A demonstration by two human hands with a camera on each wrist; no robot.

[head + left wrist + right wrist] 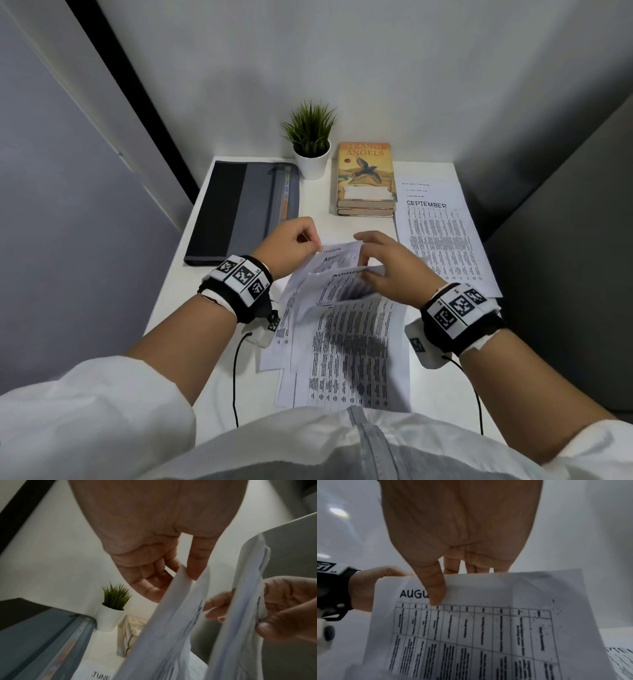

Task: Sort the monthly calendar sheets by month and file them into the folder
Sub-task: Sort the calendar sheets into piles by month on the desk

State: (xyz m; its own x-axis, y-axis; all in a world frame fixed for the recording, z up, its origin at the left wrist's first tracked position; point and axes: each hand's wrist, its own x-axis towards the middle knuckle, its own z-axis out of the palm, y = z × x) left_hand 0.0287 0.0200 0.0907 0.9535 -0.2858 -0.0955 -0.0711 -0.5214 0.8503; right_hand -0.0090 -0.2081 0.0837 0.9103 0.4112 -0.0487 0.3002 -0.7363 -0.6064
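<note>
Bench (424, 404), left to right: one grey zip folder (246, 209), far left, shut; left hand (291, 246) pinching a lifted sheet's top edge; one loose stack of calendar sheets (349, 349), centre, count unclear; right hand (390, 270) pinching the August sheet (488, 628); one September sheet (442, 236), far right. Paper likely light, limp, slippery; best held at top edge.

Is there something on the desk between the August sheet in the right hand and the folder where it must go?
Only the left hand, which pinches other sheets, is between the August sheet in the right hand and the closed folder; the white desk there looks bare.
</note>
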